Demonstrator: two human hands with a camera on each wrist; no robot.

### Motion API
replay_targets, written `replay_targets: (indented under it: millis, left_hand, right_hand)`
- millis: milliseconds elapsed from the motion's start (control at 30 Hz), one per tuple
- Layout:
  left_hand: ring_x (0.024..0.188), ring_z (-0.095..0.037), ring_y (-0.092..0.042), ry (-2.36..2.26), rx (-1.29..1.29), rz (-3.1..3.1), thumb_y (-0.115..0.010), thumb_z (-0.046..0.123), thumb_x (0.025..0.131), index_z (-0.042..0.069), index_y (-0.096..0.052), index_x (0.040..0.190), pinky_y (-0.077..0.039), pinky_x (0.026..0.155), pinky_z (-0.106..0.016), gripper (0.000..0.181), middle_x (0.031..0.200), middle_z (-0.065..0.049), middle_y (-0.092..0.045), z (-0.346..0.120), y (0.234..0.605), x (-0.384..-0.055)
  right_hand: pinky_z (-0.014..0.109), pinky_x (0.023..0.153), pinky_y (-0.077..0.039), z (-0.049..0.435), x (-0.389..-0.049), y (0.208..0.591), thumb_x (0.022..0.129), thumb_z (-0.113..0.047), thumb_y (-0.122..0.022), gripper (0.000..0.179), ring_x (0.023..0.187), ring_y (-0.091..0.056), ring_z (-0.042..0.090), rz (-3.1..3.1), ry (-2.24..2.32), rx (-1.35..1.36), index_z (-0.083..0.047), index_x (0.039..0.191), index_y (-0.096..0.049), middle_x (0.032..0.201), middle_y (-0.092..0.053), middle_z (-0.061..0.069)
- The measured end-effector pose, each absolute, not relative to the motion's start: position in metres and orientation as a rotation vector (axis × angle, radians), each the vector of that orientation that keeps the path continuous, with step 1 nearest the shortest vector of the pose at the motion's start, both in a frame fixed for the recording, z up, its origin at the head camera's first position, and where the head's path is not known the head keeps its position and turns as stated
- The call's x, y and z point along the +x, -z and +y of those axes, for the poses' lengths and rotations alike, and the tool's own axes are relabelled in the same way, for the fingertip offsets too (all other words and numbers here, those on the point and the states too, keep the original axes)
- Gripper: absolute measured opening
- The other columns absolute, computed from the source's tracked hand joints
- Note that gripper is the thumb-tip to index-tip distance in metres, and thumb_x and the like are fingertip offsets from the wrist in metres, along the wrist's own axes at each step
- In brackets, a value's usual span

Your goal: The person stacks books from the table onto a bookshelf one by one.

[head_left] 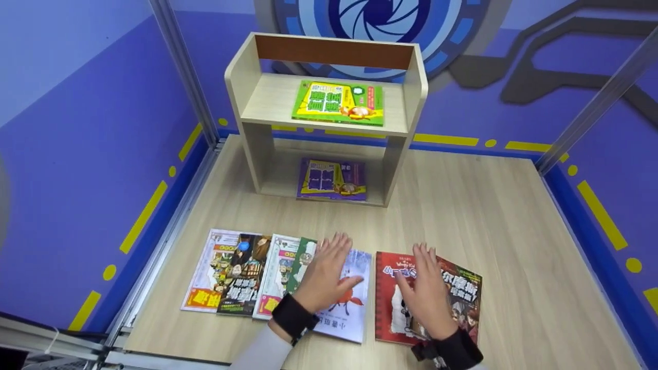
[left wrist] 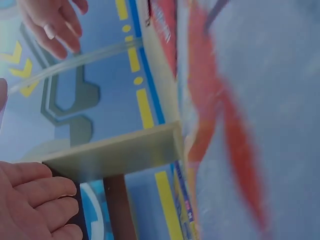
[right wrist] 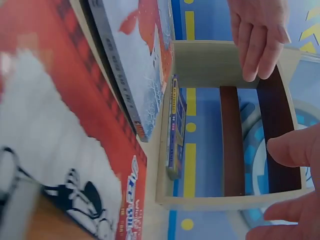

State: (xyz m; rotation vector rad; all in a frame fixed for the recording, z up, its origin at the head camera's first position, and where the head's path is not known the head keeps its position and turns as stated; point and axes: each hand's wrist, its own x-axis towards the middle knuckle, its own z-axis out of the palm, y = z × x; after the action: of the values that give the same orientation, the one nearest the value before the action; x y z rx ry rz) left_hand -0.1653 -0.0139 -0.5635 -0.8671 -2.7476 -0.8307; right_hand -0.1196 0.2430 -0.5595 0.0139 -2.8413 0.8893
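Books [head_left: 354, 313] (in two groups) before shelf [head_left: 275, 97]

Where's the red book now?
In the head view, the red book lies on the table beneath the right hand, just right of the pale-blue book.

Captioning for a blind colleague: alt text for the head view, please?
A person's left hand is over a row of overlapping books, the right hand over a red book and a dark book, on a wooden table. Behind, a two-level shelf holds a green book above and a purple book below.
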Motion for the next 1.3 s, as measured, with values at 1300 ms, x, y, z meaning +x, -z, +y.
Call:
replay_targets:
  millis: [1300]
  left_hand:
    - [0.158, -0.03, -0.04, 0.469, -1.213, -3.1, -0.064, 0.061, 0.1, 0.004, -0.044, 0.16, -0.033, 0.13, -0.037, 0.085, 0.165, -0.014, -0.047, 0.123, 0.577, -0.126]
  right_hand:
    - [0.059, 0.091, -0.05, 0.348, -0.054, 0.587, 0.1, -0.047, -0.063, 0.086, 0.112, -0.057, 0.052, -3.02, -1.051, -0.933, 0.009, 0.158, -0.034, 0.128, -0.053, 0.042]
